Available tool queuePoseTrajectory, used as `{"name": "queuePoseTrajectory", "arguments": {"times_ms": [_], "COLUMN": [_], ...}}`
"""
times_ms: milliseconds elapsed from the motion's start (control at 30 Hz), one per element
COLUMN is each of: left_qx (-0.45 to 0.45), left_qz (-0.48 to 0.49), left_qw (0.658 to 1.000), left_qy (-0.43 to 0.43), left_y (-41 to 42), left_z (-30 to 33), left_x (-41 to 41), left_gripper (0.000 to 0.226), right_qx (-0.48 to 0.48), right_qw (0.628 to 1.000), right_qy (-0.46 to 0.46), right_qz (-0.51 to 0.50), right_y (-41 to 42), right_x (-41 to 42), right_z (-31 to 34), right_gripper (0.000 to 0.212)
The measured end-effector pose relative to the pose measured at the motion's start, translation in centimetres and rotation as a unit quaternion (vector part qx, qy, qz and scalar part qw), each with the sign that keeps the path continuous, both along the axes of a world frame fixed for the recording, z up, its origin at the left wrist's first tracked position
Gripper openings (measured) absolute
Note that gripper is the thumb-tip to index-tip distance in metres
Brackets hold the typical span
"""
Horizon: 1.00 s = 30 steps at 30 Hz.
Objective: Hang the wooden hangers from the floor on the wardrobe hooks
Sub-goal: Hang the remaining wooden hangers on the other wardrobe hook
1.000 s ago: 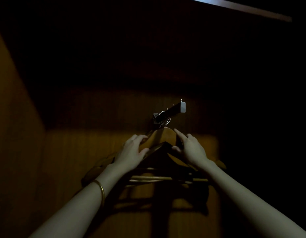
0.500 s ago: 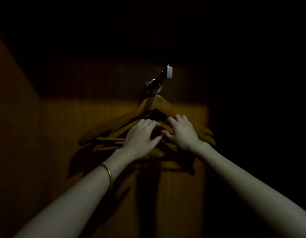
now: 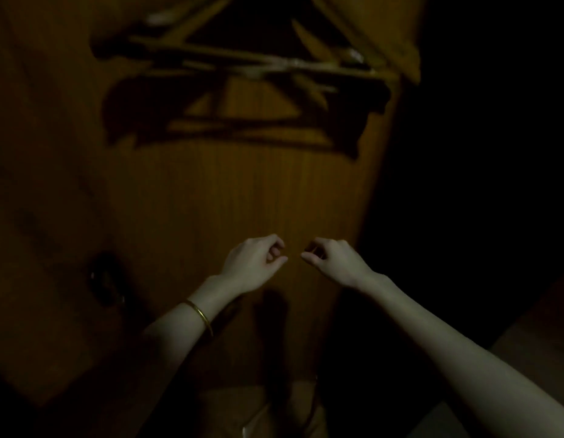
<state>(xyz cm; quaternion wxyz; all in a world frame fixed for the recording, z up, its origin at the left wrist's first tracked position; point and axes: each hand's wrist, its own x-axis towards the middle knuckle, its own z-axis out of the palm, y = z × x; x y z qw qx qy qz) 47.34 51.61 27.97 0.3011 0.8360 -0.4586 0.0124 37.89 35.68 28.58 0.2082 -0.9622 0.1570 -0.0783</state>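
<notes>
Head view, very dim. The wooden hangers hang bunched at the top of frame against the wardrobe back panel, their bars crossing, dark shadows thrown on the wood just below them. The hook itself is out of frame. My left hand and right hand float side by side, well below the hangers, apart from them and from each other. Both grips are loose: fingers lightly curled, thumbs forward, nothing held. A gold bangle sits on my left wrist. A dark fitting shows on the left wall; I cannot tell what it is.
</notes>
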Motion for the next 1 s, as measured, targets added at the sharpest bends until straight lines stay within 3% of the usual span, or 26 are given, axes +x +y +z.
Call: {"name": "queuePoseTrajectory", "arguments": {"times_ms": [300, 400, 500, 633, 700, 767, 867, 1000], "left_qx": [0.052, 0.078, 0.127, 0.132, 0.125, 0.107, 0.063, 0.113], "left_qz": [0.049, 0.031, 0.002, 0.020, 0.025, 0.019, 0.027, 0.010], "left_qw": [0.981, 0.961, 0.963, 0.953, 0.950, 0.946, 0.940, 0.930], "left_qy": [0.182, 0.264, 0.238, 0.272, 0.285, 0.306, 0.334, 0.350], "left_y": [3.0, 3.9, 4.6, 4.8, 4.4, 3.4, 1.4, -2.3], "left_z": [-20.6, -28.0, -36.0, -47.7, -53.3, -58.7, -66.5, -75.8], "left_x": [-2.3, -2.7, -2.8, -2.6, -2.8, -3.5, -3.8, -3.3], "left_gripper": [0.017, 0.041, 0.066, 0.022, 0.014, 0.016, 0.039, 0.032], "right_qx": [0.205, 0.258, 0.280, 0.290, 0.282, 0.274, 0.266, 0.253], "right_qw": [0.963, 0.939, 0.922, 0.903, 0.899, 0.898, 0.901, 0.902], "right_qy": [0.147, 0.178, 0.183, 0.200, 0.209, 0.214, 0.215, 0.192], "right_qz": [-0.091, -0.144, -0.196, -0.246, -0.263, -0.268, -0.265, -0.292], "right_y": [1.9, 2.4, 2.5, 2.6, 2.7, 2.5, 1.5, -1.3], "right_x": [-3.9, -5.2, -6.2, -6.9, -7.2, -7.6, -8.0, -7.6], "right_z": [-22.1, -30.3, -38.9, -50.5, -56.2, -61.6, -69.0, -77.2], "right_gripper": [0.032, 0.033, 0.032, 0.028, 0.030, 0.029, 0.024, 0.029]}}
